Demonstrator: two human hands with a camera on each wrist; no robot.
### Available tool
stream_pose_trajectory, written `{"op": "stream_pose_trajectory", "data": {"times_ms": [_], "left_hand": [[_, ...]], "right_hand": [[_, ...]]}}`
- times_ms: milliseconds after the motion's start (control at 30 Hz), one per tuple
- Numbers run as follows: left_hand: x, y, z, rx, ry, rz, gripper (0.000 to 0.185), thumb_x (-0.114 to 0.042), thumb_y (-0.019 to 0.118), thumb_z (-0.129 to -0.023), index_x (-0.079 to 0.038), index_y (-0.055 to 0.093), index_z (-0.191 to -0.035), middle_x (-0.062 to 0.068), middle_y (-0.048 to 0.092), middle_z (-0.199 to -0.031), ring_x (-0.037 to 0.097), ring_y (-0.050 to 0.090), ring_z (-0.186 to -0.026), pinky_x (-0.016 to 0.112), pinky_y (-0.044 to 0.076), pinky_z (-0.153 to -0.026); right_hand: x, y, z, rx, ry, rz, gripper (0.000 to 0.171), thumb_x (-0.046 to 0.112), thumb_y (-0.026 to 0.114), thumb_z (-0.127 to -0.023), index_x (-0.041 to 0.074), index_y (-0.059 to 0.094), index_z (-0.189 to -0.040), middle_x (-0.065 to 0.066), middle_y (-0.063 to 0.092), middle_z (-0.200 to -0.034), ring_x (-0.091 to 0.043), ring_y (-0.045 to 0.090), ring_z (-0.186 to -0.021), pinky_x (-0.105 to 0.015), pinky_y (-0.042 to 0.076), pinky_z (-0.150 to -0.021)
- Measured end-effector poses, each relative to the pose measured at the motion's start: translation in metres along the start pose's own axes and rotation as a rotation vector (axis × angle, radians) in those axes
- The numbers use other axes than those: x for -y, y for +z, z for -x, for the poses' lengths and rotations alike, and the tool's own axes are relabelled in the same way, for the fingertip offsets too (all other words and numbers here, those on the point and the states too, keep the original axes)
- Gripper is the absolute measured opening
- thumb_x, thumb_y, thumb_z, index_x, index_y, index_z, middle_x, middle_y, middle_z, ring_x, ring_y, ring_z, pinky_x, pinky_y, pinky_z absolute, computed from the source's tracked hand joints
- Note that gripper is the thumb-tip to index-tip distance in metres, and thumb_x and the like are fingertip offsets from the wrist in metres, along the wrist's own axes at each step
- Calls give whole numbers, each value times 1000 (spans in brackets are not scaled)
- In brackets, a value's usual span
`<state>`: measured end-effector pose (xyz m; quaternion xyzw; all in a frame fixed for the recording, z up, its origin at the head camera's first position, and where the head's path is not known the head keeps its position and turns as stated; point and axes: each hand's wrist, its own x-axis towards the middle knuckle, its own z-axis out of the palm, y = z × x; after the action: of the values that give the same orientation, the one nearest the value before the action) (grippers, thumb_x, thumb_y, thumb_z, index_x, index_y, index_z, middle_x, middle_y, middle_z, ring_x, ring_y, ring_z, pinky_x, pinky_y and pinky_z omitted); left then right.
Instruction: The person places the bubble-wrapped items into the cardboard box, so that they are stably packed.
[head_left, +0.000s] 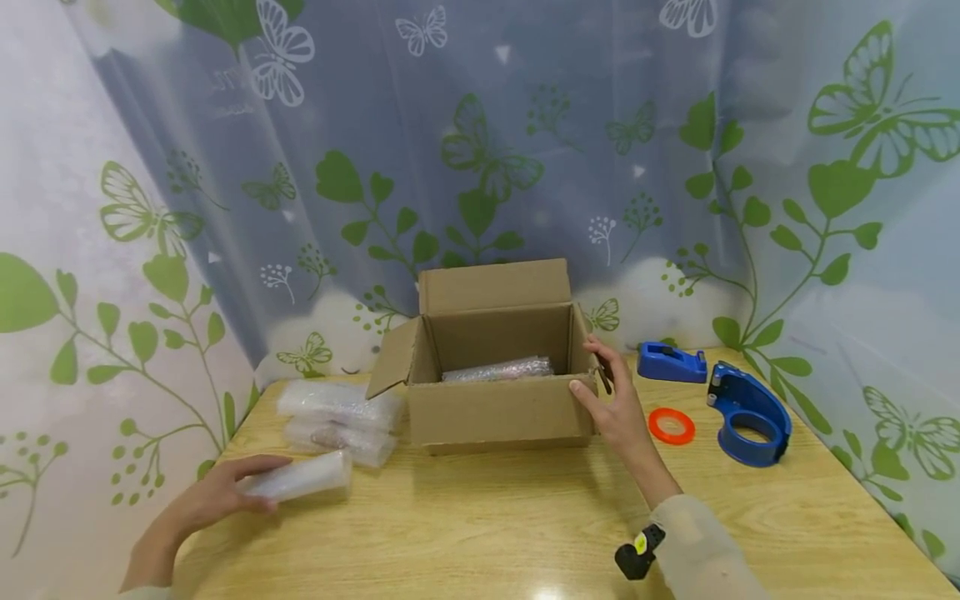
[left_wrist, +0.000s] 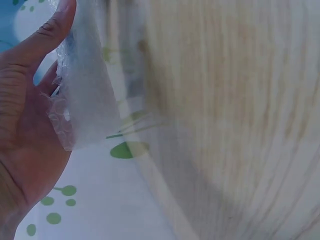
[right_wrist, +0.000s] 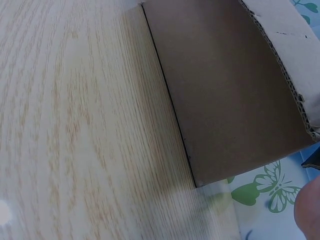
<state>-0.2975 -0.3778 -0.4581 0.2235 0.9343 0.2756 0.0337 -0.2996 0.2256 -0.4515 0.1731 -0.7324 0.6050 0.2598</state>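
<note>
An open cardboard box (head_left: 495, 417) stands upright in the middle of the table, its flaps spread and a bubble-wrapped packet (head_left: 498, 370) inside. My right hand (head_left: 618, 412) grips the box at its right side, thumb at the front top corner. In the right wrist view the box's plain wall (right_wrist: 225, 95) fills the upper right, with only a bit of the hand at the edge. My left hand (head_left: 217, 496) holds a roll of bubble wrap (head_left: 311, 477) just above the table, left of the box. The left wrist view shows the thumb along the wrap (left_wrist: 90, 95).
Several bubble-wrapped packets (head_left: 337, 408) lie stacked left of the box. To its right are a blue tape dispenser (head_left: 670, 363), an orange tape roll (head_left: 671, 426) and a larger blue tape cutter (head_left: 753, 421). A patterned curtain (head_left: 570, 167) hangs behind the table (head_left: 480, 533).
</note>
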Motion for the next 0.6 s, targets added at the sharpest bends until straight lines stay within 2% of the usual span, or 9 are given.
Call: {"op": "stream_pose_trajectory", "data": {"times_ms": [100, 233, 300, 500, 600], "left_hand": [[-5, -7, 1, -26, -25, 15, 60, -30, 85, -87, -14, 66, -142, 18, 65, -139, 35, 60, -123, 30, 52, -89], [-15, -15, 0, -80, -31, -65, 57, -35, 84, -88, -21, 66, -141, 14, 67, -138, 41, 60, -125, 48, 53, -93], [-20, -20, -1, -89, -28, -76, 57, -36, 83, -89, -22, 66, -141, 15, 66, -139, 45, 59, -126, 56, 52, -94], [-33, -30, -3, -110, -14, -93, 58, -41, 80, -92, -23, 64, -144, 17, 65, -140, 51, 60, -124, 63, 53, -92], [-37, -33, -3, -122, -27, -93, 58, -42, 79, -92, -22, 64, -144, 19, 64, -141, 54, 58, -125, 67, 51, -93]], "right_hand": [[1, 0, 0, 1, 6, 0, 54, 6, 66, -102, 7, 45, -152, -6, 31, -168, -31, 26, -156, -57, 19, -126], [2, -1, -1, 0, 8, 0, 54, 6, 66, -102, 6, 45, -152, -6, 31, -168, -31, 26, -156, -57, 19, -126], [2, -1, -1, 1, 7, -1, 54, 6, 66, -102, 6, 45, -152, -6, 31, -168, -31, 26, -156, -57, 19, -126], [2, 0, 0, 1, 0, -4, 54, 5, 66, -102, 6, 45, -151, -8, 31, -168, -32, 26, -156, -58, 19, -126], [0, 0, 1, -1, -4, 4, 54, 5, 66, -101, 6, 45, -151, -9, 32, -168, -33, 27, -155, -58, 19, -126]]}}
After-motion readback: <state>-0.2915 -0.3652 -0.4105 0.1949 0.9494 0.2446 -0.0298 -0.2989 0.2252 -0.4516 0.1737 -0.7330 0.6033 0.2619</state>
